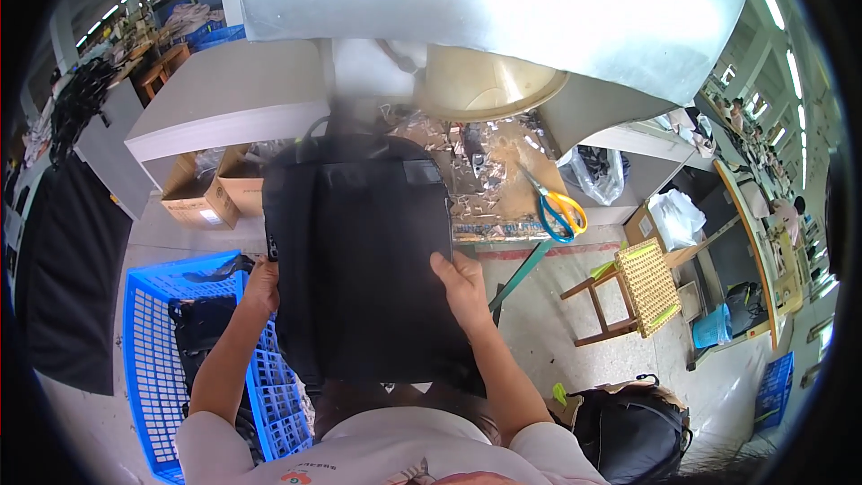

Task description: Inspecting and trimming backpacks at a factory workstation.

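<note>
A black backpack [382, 260] hangs upright in front of me, its top against a blurred grey machine part. My left hand [263, 286] is closed on its left edge, with the fingers partly hidden behind the bag. On the opposite edge, my right hand [462, 287] grips the side with the thumb lying on the near face. Scissors with one blue and one yellow handle [558, 216] lie on the scrap-strewn work surface [514, 171], just beyond my right hand.
On my left stands a blue plastic crate [153, 368] with black bags inside. Another black backpack [628, 436] rests on the floor at lower right, near a woven-seat stool [646, 287]. Cardboard boxes [199, 193] sit under the left table. A large pale sheet [503, 0] overhangs the far side.
</note>
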A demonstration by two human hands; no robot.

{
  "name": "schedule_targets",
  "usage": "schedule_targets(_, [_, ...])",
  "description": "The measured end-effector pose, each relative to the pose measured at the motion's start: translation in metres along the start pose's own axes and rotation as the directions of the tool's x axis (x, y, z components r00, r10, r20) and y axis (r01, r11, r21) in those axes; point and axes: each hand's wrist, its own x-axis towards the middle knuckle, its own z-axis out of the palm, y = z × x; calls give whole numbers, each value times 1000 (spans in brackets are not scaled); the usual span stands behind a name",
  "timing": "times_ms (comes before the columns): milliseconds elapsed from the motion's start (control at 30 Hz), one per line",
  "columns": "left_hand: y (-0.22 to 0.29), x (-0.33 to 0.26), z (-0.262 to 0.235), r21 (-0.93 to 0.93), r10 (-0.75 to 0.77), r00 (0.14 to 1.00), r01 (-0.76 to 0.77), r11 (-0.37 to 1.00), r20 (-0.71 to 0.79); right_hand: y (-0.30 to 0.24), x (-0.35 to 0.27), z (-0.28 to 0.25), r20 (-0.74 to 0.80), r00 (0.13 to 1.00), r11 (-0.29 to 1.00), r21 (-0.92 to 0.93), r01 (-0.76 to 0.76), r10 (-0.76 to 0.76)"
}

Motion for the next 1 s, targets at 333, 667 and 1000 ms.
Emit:
schedule_targets(333, [14, 22, 39, 139, 8, 998, -17, 990, 66, 3, 11, -17, -156, 985, 996, -57, 67, -75])
schedule_targets(667, [28, 20, 52, 267, -36, 996, 12, 964, 86, 10, 7, -17, -211, 971, 993, -37, 108, -113])
schedule_targets(1000, [51, -117, 12, 377, 264, 943, -325, 868, 204, 40, -7, -1, 127, 959, 967, -9, -253, 252])
